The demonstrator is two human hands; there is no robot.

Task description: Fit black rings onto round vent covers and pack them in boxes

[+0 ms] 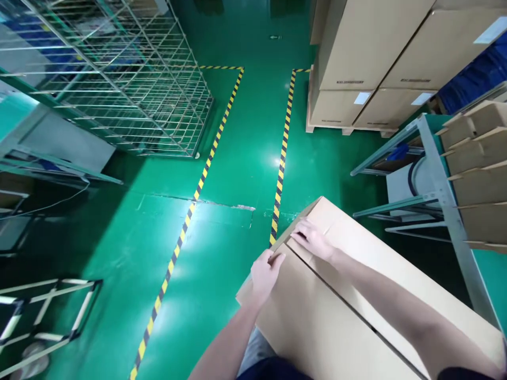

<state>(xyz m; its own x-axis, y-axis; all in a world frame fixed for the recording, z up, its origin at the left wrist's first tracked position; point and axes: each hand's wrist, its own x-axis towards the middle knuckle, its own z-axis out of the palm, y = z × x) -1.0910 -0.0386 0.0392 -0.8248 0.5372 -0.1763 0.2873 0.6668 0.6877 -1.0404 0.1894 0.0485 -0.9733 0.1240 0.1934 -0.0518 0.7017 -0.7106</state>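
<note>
A large cardboard box [317, 311] lies in front of me at the lower right, its two top flaps meeting along a narrow dark gap. My left hand [266, 272] grips the box's far end beside the gap, thumb on top and the other fingers partly hidden over the edge. On the other side of the gap, my right hand [312, 240] has its fingers curled against the flap near the same end. Whether anything small sits under those fingers is hidden. My right forearm stretches across the box top.
Yellow-black floor tape [216, 140] borders a lane on the green floor [245, 158]. A wire cage [150, 89] stands at the upper left, a tube frame [51, 316] at the lower left. Stacked cartons [348, 63] rest on a pallet at the upper right, near a metal-legged workbench [435, 163].
</note>
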